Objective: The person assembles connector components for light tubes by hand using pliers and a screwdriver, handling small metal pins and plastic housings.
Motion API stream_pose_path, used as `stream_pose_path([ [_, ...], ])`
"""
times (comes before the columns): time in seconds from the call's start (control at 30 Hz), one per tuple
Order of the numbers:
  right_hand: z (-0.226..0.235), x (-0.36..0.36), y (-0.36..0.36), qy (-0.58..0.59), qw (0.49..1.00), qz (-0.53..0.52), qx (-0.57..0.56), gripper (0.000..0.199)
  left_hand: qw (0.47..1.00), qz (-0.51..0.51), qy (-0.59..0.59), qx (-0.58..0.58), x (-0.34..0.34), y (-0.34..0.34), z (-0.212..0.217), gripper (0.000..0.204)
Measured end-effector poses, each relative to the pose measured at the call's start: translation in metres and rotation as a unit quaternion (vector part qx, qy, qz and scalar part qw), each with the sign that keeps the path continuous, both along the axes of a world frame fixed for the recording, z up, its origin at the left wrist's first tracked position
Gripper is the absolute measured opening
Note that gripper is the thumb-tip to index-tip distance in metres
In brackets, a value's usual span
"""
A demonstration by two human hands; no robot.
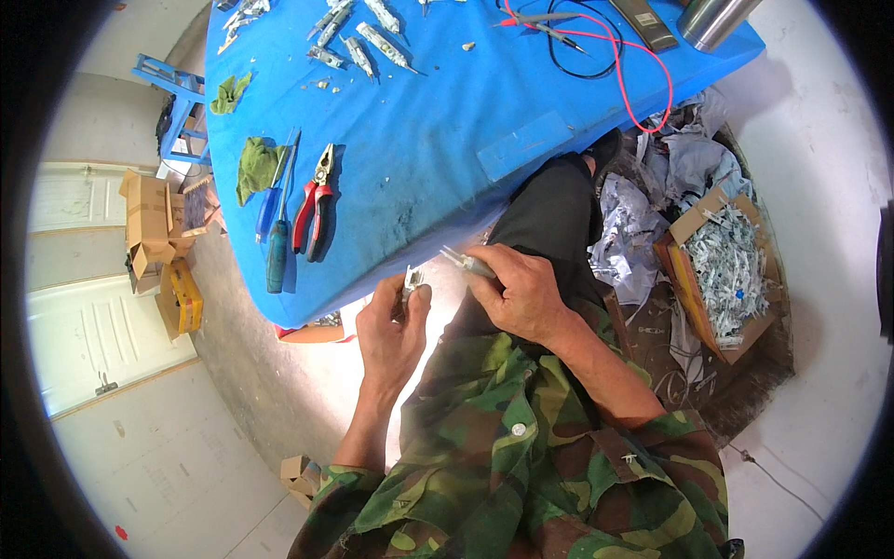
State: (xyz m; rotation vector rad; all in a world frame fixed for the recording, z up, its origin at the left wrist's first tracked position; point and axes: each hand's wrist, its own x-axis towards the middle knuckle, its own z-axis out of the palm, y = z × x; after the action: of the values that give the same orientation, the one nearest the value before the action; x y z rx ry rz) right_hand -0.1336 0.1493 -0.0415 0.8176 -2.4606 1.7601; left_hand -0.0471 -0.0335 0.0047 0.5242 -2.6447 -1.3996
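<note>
My left hand (pixel 393 326) is closed around a small grey-white part (pixel 413 279), its upper end sticking out between thumb and fingers. A short way to the right, my right hand (pixel 526 293) pinches a slim grey piece (pixel 475 265) with two thin prongs pointing at the left hand. The two pieces are apart, held in front of the near edge of the blue-covered table (pixel 410 168). Red-and-black pliers (pixel 315 205) lie open-jawed on the cover. Beside them are a teal-handled screwdriver (pixel 277 256) and a blue-handled one (pixel 267 210).
Several slim grey-white pieces (pixel 377 42) lie at the table's far side. Green cloths (pixel 258 170) rest at its left. Red and black test leads (pixel 643 51) and a metal cylinder (pixel 712 20) sit far right. A carton (pixel 689 270) of white scraps stands right; cardboard boxes (pixel 149 219) stand left.
</note>
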Motion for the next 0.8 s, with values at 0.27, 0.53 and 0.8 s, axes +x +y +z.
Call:
stream_pose_path([
  [0.27,-0.002,0.008,0.000,0.026,0.999,-0.021,-0.007,0.031,0.963,0.053,-0.018,0.262,-0.021,0.020,-0.005,0.023],
  [0.53,-0.003,0.009,0.003,0.023,1.000,-0.007,-0.017,0.038,0.947,0.043,-0.004,0.317,-0.023,0.019,-0.010,0.015],
  [0.8,-0.008,0.005,0.002,0.006,0.998,-0.005,-0.058,0.035,0.972,0.039,0.031,0.229,-0.014,0.020,-0.017,0.013],
])
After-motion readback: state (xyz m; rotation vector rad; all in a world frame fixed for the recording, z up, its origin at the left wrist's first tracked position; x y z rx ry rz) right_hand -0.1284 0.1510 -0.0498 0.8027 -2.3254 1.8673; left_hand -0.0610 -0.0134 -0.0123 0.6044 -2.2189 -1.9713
